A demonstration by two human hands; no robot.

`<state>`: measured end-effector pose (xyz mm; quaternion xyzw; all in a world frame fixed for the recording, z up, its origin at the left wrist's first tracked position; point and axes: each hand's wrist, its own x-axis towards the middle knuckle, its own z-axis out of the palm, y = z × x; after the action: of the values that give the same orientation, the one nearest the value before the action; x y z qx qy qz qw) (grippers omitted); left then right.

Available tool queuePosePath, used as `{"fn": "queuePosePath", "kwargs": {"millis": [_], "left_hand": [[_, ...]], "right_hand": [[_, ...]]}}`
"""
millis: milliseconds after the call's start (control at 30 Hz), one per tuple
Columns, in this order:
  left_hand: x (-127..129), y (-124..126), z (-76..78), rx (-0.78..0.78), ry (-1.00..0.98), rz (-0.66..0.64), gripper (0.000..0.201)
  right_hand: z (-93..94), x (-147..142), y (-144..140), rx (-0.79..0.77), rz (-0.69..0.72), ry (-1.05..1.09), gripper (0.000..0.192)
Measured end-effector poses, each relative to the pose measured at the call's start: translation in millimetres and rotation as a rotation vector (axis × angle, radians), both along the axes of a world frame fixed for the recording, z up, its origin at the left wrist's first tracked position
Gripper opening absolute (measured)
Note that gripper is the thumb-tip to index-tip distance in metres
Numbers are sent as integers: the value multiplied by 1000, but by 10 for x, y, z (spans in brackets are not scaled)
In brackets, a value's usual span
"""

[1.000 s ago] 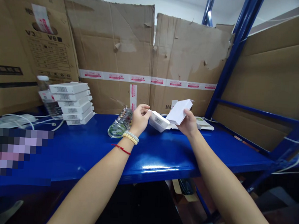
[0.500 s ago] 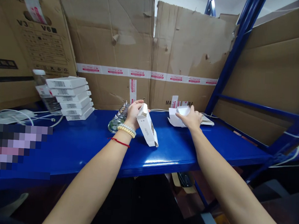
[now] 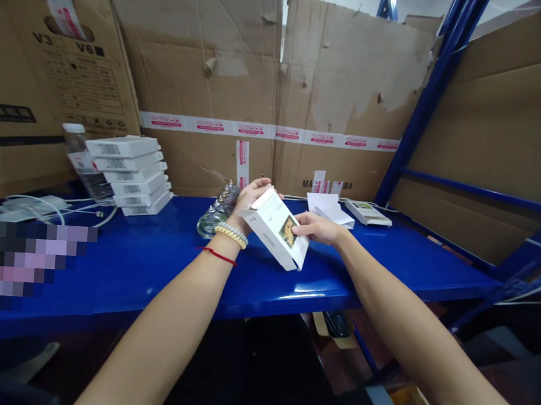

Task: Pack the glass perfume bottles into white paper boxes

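A small white carton [image 3: 275, 234] with a printed picture on one face is tilted above the blue shelf [image 3: 156, 269]. My left hand [image 3: 247, 202] grips its upper end. My right hand [image 3: 317, 227] holds its right side with the fingertips. A clear glass bottle [image 3: 217, 213] lies on the shelf just left of my left hand. Folded white paper pieces [image 3: 329, 209] lie on the shelf behind my right hand.
A stack of white barcoded boxes [image 3: 128, 174] stands at the left with a clear plastic bottle [image 3: 81, 160] behind it. White cables [image 3: 45, 207] trail at far left. A flat white box [image 3: 368, 212] lies at the right. Torn cardboard cartons [image 3: 277, 87] wall the back; blue uprights [image 3: 423, 102] stand right.
My right hand left the white paper pieces on the shelf and came back to the carton. My left hand turned the carton from upright to tilted, picture face up.
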<state>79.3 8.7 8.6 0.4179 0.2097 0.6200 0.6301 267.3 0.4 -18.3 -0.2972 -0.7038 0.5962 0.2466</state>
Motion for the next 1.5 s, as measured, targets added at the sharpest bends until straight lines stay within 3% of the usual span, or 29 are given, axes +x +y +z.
{"fn": "queuePosePath", "kwargs": {"millis": [100, 233, 367, 467, 667, 967, 1133, 1333, 1500], "left_hand": [[19, 80, -36, -51, -53, 16, 22], [49, 101, -81, -68, -89, 139, 42], [111, 35, -140, -10, 140, 134, 45], [165, 19, -187, 55, 270, 146, 52], [167, 48, -203, 42, 215, 241, 60], [128, 60, -217, 51, 255, 202, 63], [121, 56, -211, 111, 286, 113, 49], [81, -12, -169, 33, 434, -114, 43], [4, -76, -127, 23, 630, -338, 38]], "right_hand": [[17, 38, 5, -58, -71, 77, 53], [19, 96, 86, 37, -339, 270, 41], [-1, 79, 148, 100, -552, 366, 35], [-10, 58, 156, 134, -563, 345, 38], [23, 78, 116, 183, -531, 300, 45], [42, 110, 89, 187, -572, 286, 39], [31, 109, 145, 201, -617, 347, 43], [110, 159, 85, 154, -696, 438, 48], [176, 246, -33, -11, -508, 346, 51]]}}
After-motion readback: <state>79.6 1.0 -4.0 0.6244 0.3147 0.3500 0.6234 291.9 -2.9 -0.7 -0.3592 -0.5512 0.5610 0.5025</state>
